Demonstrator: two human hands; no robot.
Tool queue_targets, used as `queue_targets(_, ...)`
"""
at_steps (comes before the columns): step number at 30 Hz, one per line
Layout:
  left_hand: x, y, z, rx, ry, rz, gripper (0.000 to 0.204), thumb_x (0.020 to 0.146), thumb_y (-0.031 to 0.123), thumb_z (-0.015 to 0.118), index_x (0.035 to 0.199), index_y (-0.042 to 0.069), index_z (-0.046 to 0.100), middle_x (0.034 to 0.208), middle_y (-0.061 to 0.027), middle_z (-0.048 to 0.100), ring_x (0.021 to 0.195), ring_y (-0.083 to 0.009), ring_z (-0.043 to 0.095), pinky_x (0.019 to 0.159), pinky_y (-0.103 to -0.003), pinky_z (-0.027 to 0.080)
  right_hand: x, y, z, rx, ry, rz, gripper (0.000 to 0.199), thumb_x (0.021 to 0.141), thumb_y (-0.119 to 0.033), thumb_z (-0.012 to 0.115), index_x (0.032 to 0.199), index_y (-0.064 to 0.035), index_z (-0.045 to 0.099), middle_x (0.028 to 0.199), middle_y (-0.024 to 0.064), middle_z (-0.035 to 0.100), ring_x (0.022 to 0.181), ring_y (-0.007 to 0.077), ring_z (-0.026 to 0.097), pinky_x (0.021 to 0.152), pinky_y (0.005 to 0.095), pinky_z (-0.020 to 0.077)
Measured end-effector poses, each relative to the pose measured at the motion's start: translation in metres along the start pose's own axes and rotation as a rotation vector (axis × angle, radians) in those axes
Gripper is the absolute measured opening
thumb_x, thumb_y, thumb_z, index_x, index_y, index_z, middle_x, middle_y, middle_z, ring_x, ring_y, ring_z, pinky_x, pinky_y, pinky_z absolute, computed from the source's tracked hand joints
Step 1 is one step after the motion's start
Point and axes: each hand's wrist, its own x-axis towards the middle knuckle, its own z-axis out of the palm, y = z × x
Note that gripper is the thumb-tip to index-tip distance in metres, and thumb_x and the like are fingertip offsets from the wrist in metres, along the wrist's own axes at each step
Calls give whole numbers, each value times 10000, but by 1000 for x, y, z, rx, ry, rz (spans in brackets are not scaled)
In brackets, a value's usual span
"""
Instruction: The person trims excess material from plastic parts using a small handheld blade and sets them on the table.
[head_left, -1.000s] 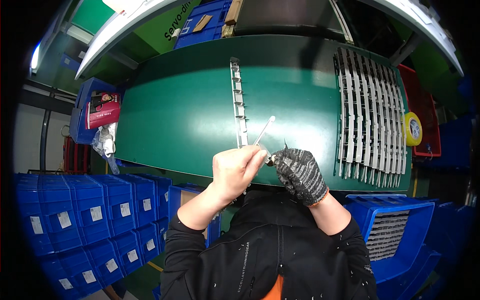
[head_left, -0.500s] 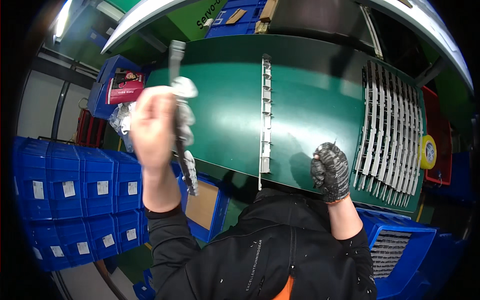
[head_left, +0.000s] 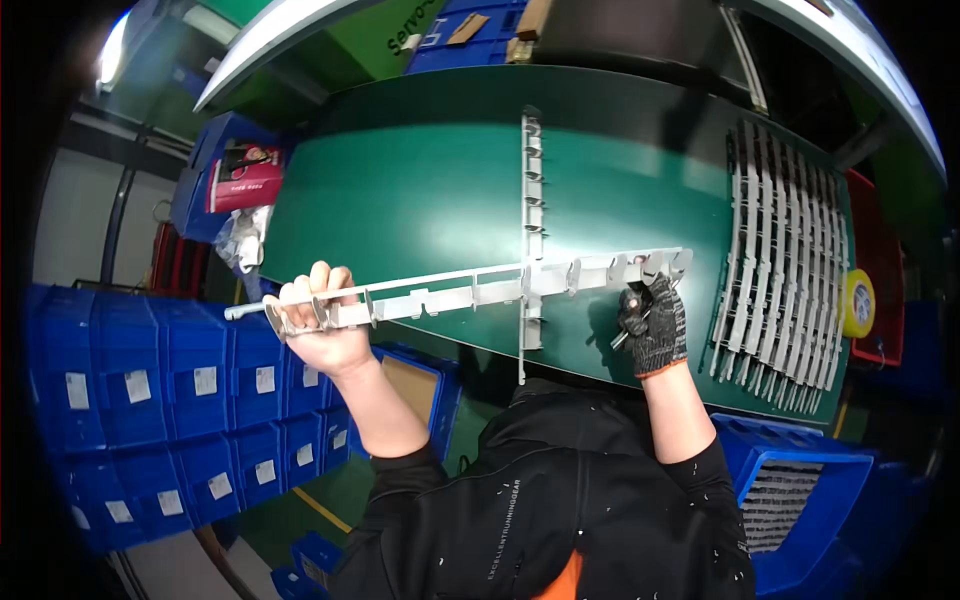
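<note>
My bare left hand [head_left: 330, 330] is closed round the left end of a long pale metal strip [head_left: 450, 299] with a row of upright tabs. The strip spans slantwise in front of me, its right end slightly higher in the picture. At that right end my right hand [head_left: 656, 325], in a dark grey knitted glove, has its fingers curled against the strip. A small shiny piece sticks out below those gloved fingers; its kind is not clear. Beneath, a similar tabbed metal strip [head_left: 534, 185] lies lengthwise on the green table [head_left: 430, 190], partly covered by the held one.
Several like strips [head_left: 780, 270] lie side by side at the table's right, beside a yellow tape roll [head_left: 857, 303]. A blue crate [head_left: 800, 480] with more strips stands below right. Stacked blue bins [head_left: 190, 370] fill the left. A red package [head_left: 245, 180] sits at the far left.
My left hand has come down and inward, swinging the strip from upright to nearly level across the table. My right hand has risen slightly and met its far end.
</note>
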Motion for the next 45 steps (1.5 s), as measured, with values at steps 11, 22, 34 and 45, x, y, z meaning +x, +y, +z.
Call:
queue_targets(11, -6, -51, -36, 1052, -657, -889, 529, 879, 441, 412, 1084, -17, 578, 1100, -121, 581, 940, -203, 551, 817, -327, 420, -23, -67, 48, -409, -146, -237, 154, 779, -114, 624, 906, -76, 544, 671, 30, 558, 454, 120, 526, 388, 187, 426)
queue_targets(22, -50, -143, 2, 659, 1, -1321, 463, 879, 437, 448, 867, -13, 556, 567, -51, 519, 377, -121, 485, 369, -217, 413, -32, -43, 39, -1444, -137, -947, 172, 839, -164, 524, 938, -35, 578, 793, 155, 588, 741, 305, 577, 654, 350, 459)
queue_targets(34, -47, -142, 1, 707, 68, -1011, 274, 869, 263, 474, 956, 4, 483, 704, -71, 499, 379, -162, 492, 328, -248, 410, -59, -6, 43, -1581, -345, -889, 172, 762, -208, 602, 770, -37, 618, 711, 131, 590, 652, 296, 574, 582, 380, 448)
queue_targets(45, -47, -141, -3, 672, 22, -1119, 315, 879, 355, 481, 929, 44, 484, 558, -59, 510, 398, -124, 509, 370, -222, 426, -59, -22, 41, -1489, -184, -930, 130, 769, -161, 611, 753, -32, 619, 701, 133, 590, 625, 297, 573, 557, 363, 448)
